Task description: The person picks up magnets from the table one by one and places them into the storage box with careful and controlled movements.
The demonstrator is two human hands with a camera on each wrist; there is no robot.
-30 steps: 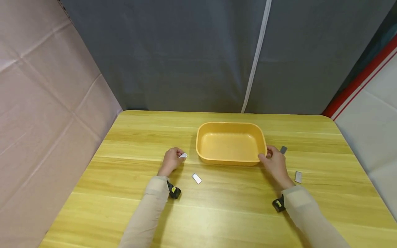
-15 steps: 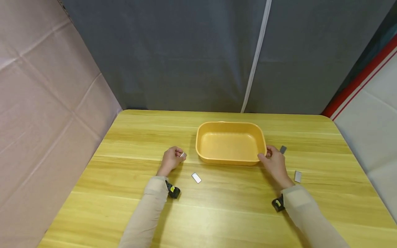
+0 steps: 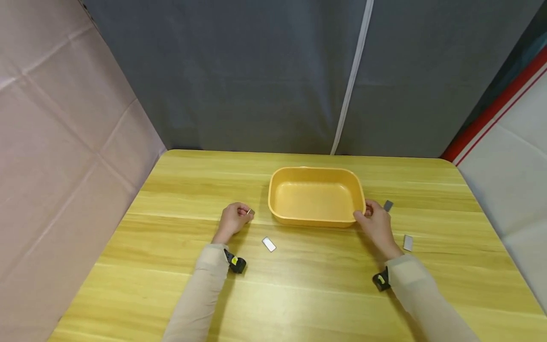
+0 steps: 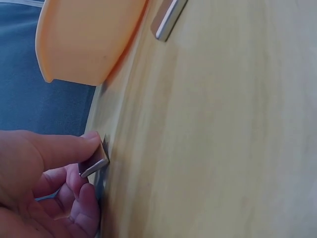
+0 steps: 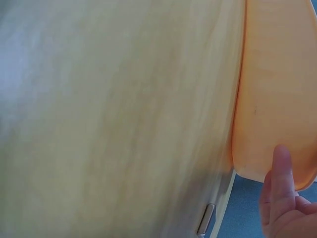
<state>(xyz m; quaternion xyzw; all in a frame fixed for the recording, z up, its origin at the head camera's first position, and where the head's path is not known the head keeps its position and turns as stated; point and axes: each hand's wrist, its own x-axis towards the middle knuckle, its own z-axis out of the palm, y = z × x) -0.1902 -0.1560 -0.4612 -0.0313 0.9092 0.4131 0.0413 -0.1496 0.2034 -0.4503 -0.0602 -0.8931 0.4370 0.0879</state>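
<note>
My left hand [image 3: 233,221] pinches a small flat rectangular block [image 4: 94,162] between thumb and fingers, left of the yellow plastic basin [image 3: 316,221]. The left wrist view shows the block tilted, with a shiny metallic edge and a darker face. My right hand [image 3: 378,227] grips the basin at its front right corner. In the right wrist view the thumb [image 5: 282,166] lies on the outside of the basin wall, and the other fingers are partly hidden. A similar pale block [image 3: 269,244] lies on the table between the hands, in front of the basin.
Two more small grey blocks lie right of the basin: a dark block [image 3: 388,205] just beyond my right hand and a lighter block [image 3: 408,242] nearer. Behind the wooden table [image 3: 299,294] hangs a dark grey curtain [image 3: 256,85]. Pale cloth walls stand at both sides.
The block in my left hand has turned, from its pale face showing to nearly edge-on. The right hand keeps its grip on the basin. The whole head view has shifted slightly.
</note>
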